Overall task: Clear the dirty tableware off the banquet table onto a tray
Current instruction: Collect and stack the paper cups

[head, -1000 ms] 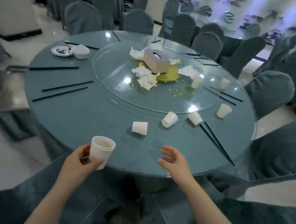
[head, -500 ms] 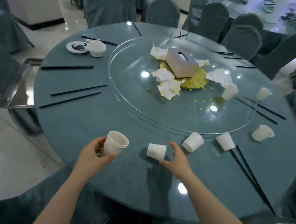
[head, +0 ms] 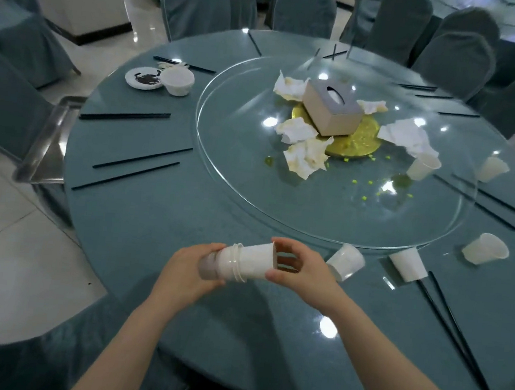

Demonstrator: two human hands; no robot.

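Over the near edge of the round teal banquet table [head: 158, 229], my left hand [head: 189, 267] grips a stack of white paper cups [head: 240, 264] lying sideways. My right hand [head: 302, 270] pinches the stack's open right end between thumb and fingers. Several more white cups lie tipped over: one [head: 345, 261] just right of my right hand, another [head: 408, 267] beyond it, one [head: 485, 248] at the right, one [head: 424, 167] on the glass turntable [head: 228, 157]. A steel tray [head: 49, 140] sits off the table's left edge.
A tissue box [head: 332, 109] and crumpled napkins [head: 305, 157] lie on the turntable. A small dish [head: 143, 77] and white bowl [head: 177, 81] sit at the far left. Black chopsticks [head: 133, 168] lie in pairs around the rim. Covered chairs [head: 196, 3] ring the table.
My right hand picked up the cup lying on the table and brought it to the cup in my left hand; both hands now hold the stack sideways.
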